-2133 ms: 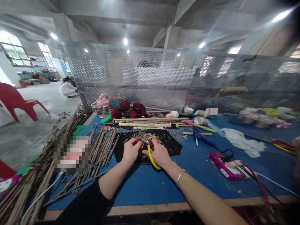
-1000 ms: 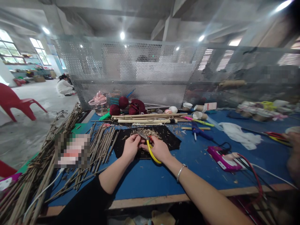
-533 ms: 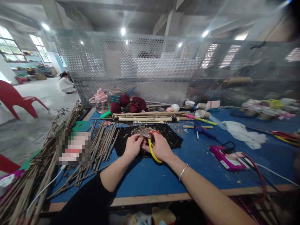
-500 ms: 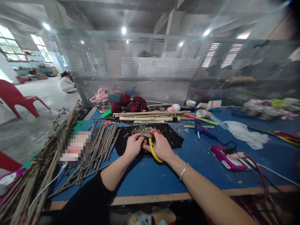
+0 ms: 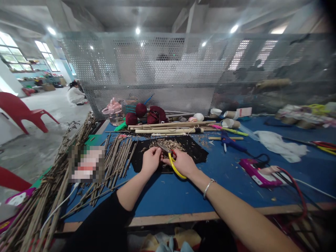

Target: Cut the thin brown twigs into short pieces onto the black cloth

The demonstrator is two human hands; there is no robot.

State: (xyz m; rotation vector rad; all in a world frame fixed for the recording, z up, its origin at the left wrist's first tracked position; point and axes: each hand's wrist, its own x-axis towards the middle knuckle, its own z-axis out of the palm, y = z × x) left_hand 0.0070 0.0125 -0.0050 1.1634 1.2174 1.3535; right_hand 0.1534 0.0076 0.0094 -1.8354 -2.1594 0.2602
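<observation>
My right hand (image 5: pixel 183 162) is wrapped round scissors (image 5: pixel 172 161) with yellow and red handles, their blades pointing up and left. Close beside the blades, my left hand (image 5: pixel 151 161) has its thumb and fingertips pinched together; whatever is between them is too small to make out. Both hands are over a black cloth (image 5: pixel 195 148) strewn with small woody clippings (image 5: pixel 172 144). Thin brown sticks (image 5: pixel 117 159) lie in a loose row left of the cloth.
Long twig bundles (image 5: pixel 49 185) cover the table's left side. Pale rods (image 5: pixel 168 131) and dark red yarn balls (image 5: pixel 141 110) lie behind the cloth. A blue glue gun (image 5: pixel 231 142) and purple power strip (image 5: pixel 258 175) are right. A person (image 5: pixel 76 94) crouches far left.
The whole view has shifted slightly. The scissors have turned a little, showing more of the blades beside my left fingertips, and more clippings show behind my hands.
</observation>
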